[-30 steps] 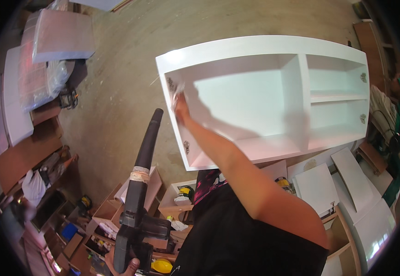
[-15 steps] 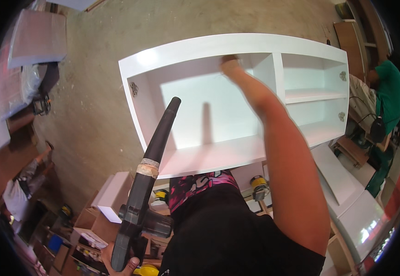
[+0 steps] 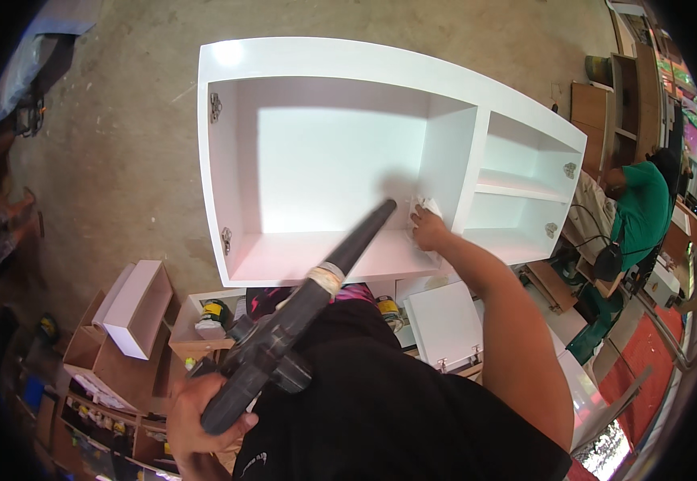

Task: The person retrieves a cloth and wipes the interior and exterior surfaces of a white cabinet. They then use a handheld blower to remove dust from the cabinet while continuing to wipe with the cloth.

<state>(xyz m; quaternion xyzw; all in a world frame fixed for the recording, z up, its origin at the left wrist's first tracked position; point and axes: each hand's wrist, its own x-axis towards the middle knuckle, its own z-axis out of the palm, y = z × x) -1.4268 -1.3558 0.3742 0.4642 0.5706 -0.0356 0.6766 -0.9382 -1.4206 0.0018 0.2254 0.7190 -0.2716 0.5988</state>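
A white cabinet (image 3: 308,58) lies in front of me, its compartments facing up. My left hand (image 3: 196,413) is wrapped round the rear handle of a black blower (image 3: 272,345). The blower's long nozzle, banded with pale tape near its base, points up and to the right into the large compartment. Beside the nozzle tip, my right hand (image 3: 430,232) pinches a crumpled white cloth (image 3: 427,207) against the lower right part of that compartment, near the divider. Metal hinges (image 3: 216,107) sit on the cabinet's left inner wall.
A person in a green shirt (image 3: 645,207) sits at the right. Small white drawer boxes (image 3: 136,309) and wooden cabinets stand at the lower left. Below the cabinet are tins (image 3: 214,313) and a white panel (image 3: 444,322). Concrete floor (image 3: 124,160) lies to the left.
My right hand has come down from the far inner edge to the compartment's lower right. The blower nozzle has swung rightward, toward that hand. The view has shifted too.
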